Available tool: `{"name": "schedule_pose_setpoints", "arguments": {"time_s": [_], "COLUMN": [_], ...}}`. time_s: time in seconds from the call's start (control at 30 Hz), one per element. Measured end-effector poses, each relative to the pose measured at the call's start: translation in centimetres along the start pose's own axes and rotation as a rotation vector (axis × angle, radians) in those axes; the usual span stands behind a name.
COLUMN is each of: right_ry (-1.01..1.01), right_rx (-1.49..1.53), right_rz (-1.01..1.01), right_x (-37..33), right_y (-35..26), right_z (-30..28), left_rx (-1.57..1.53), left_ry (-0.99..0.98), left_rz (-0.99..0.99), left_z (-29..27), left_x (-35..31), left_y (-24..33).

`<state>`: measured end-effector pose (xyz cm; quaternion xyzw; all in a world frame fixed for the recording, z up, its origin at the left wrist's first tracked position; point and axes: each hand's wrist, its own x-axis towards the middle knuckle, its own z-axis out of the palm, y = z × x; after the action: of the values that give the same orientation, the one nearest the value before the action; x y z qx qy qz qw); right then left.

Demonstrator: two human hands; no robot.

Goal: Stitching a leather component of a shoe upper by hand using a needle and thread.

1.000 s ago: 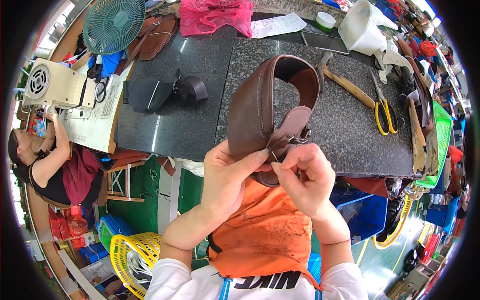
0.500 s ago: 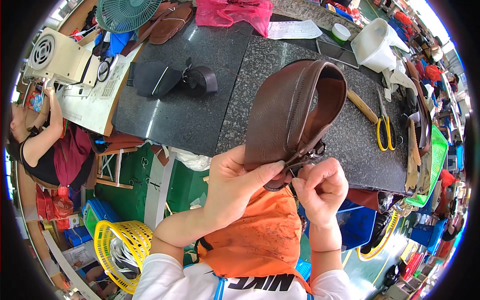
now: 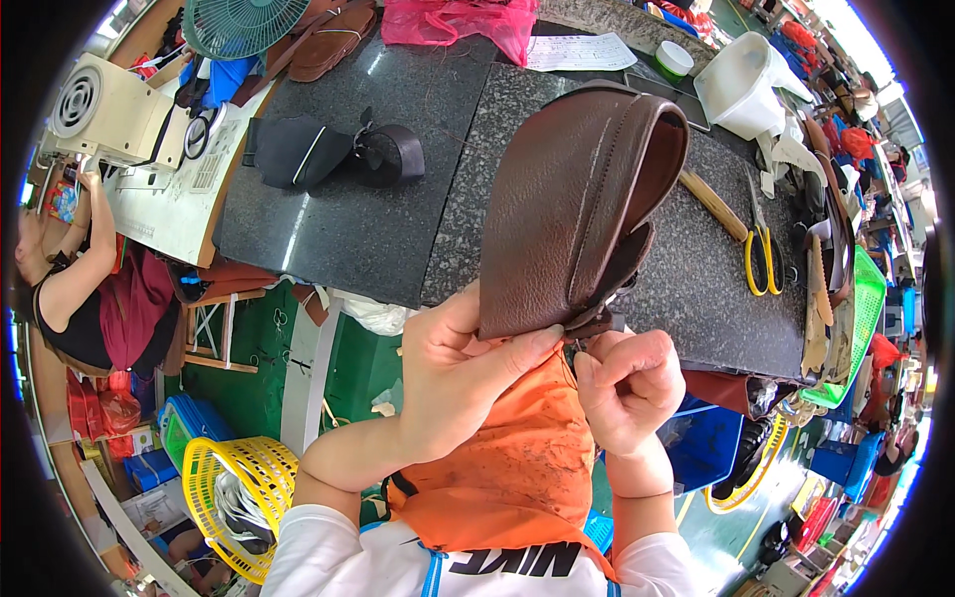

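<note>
A dark brown leather shoe upper (image 3: pixel 557 209) stands up from my left hand (image 3: pixel 453 383), which grips its lower edge between thumb and fingers. A seam runs along its side, and its open end faces right. My right hand (image 3: pixel 629 393) is closed in a pinch by the upper's lower right corner, beside a small dark strap end. What the pinch holds is too small to tell; a thin glint shows at the fingertips. Behind lies a black upper (image 3: pixel 308 154) on the dark stone tabletop (image 3: pixel 368 239).
Right of the upper lie a wooden-handled tool (image 3: pixel 714 204) and yellow-handled scissors (image 3: pixel 763 259). Farther back are a white plastic container (image 3: pixel 741 90), a paper sheet (image 3: pixel 580 53) and a pink bag (image 3: pixel 458 25). A yellow basket (image 3: pixel 234 497) stands low left. At left, a person works at a beige machine (image 3: pixel 119 109).
The upper has tilted, so its outer side faces me more and its opening looks narrower. My right hand has shifted slightly down at the lower corner, still pinched.
</note>
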<state>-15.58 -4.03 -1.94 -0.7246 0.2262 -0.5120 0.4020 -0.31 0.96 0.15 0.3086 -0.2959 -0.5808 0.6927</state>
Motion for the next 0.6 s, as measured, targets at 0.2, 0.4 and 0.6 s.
{"name": "schedule_pose_setpoints", "arguments": {"time_s": [0.2,0.4,0.6], "right_ry": [-0.075,0.029,0.027], "right_rx": [-0.154,-0.076,-0.156], "right_rz": [-0.278,-0.155,-0.254], "right_x": [0.76,0.03,0.46], "right_y": [0.09,0.18,-0.31], "right_z": [0.06,0.51,0.45], "left_rx": [0.081,0.156,0.322], "left_ry": [-0.006,-0.01,-0.101], "left_rz": [0.006,0.087,0.106], "left_z": [-0.86,-0.35,-0.48], "left_x": [-0.24,-0.29,-0.55], "left_y": [-0.92,-0.68,-0.14]}}
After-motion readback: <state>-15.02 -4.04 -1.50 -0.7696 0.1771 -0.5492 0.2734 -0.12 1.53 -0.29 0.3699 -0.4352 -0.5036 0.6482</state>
